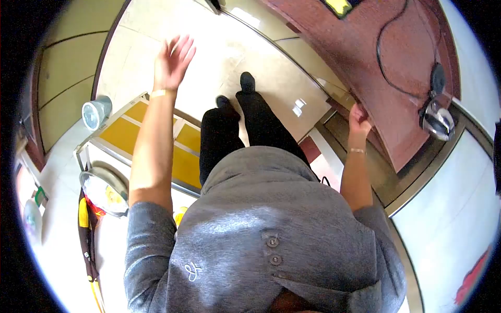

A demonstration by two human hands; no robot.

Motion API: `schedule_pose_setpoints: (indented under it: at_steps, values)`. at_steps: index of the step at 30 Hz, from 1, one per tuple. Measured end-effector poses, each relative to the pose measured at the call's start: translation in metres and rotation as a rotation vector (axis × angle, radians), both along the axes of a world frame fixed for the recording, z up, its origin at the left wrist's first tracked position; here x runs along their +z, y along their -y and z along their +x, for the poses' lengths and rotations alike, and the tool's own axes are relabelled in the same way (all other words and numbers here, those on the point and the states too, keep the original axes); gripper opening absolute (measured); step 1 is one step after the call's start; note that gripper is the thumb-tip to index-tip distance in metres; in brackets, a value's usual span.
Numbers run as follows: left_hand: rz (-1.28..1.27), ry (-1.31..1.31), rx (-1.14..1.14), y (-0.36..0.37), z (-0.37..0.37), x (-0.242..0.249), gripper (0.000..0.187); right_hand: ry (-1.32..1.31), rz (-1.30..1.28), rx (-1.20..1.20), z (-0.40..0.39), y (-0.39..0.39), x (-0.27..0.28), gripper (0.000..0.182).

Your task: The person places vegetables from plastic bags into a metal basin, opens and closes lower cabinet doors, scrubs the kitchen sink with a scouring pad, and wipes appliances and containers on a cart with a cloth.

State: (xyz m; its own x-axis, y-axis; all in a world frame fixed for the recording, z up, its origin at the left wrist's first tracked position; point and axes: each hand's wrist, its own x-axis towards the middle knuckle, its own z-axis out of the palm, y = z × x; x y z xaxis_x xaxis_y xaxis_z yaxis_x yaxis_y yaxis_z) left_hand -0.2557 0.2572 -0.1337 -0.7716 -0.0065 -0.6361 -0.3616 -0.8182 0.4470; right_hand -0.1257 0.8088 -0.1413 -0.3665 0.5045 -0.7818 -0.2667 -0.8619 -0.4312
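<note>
My left hand (175, 62) is raised over the pale floor, its fingers spread and nothing in it. On the other side, my right hand (359, 120) is closed, with fingers curled in at the edge of the reddish-brown countertop (360, 57). What those fingers grip, if anything, is hidden. Just below that hand is a brown cabinet front (339, 128).
A yellow-panelled rack (117, 134) stands at left, with a clear plastic cup (94, 115) and a round bowl (104, 190) near it. On the countertop lie a black cable (380, 57) and a clear glass container (438, 122). Small white scraps (298, 107) lie on the floor (209, 47).
</note>
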Motion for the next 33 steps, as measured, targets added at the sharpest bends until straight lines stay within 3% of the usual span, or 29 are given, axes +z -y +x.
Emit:
schedule_pose_setpoints:
  at_steps: [3,4,5,8,12,15,16,19,20,24,27,29,33]
  values:
    - [-0.185,0.235,-0.052,0.026,0.09,-0.005,0.055,0.087,0.05,-0.092,0.008,-0.015,0.002,0.022]
    - [-0.185,0.263,-0.061,0.04,0.123,-0.012,0.057,-0.069,0.075,0.003,0.021,-0.028,-0.003,0.022]
    - [-0.22,0.322,-0.062,0.051,0.155,-0.013,0.045,-0.082,0.085,0.018,0.032,-0.036,-0.012,0.02]
    - [-0.283,0.448,-0.099,0.078,0.238,-0.007,0.037,-0.203,0.138,0.101,0.048,-0.036,-0.016,0.028]
    - [-0.306,0.5,-0.08,0.099,0.312,-0.001,0.031,0.035,0.276,0.357,0.029,-0.008,0.01,0.032]
    - [-0.352,0.495,-0.061,0.093,0.346,0.007,0.03,0.077,0.301,0.287,0.023,0.0,0.012,0.034]
    - [-0.355,0.507,-0.024,0.088,0.359,0.005,0.031,0.026,0.439,0.492,0.027,0.006,0.018,0.045]
    - [-0.373,0.501,-0.065,0.069,0.392,0.007,0.033,0.36,0.606,0.39,0.019,0.038,0.042,0.043]
    - [-0.353,0.51,-0.087,0.062,0.402,0.009,0.036,0.44,0.687,0.512,0.025,0.031,0.033,0.046]
    - [-0.403,0.589,-0.18,0.03,0.429,0.017,0.039,-0.025,0.07,-0.08,0.036,-0.034,-0.02,0.035]
    - [-0.427,0.593,-0.229,0.006,0.432,0.019,0.033,-0.224,0.088,-0.158,0.052,-0.057,-0.013,0.031]
    - [-0.439,0.592,-0.242,-0.017,0.421,0.023,0.027,-0.386,0.0,-0.207,0.065,-0.106,-0.042,0.029]
    - [-0.394,0.518,-0.296,-0.067,0.381,-0.004,0.031,-0.469,0.036,-0.023,0.085,-0.123,-0.024,0.023]
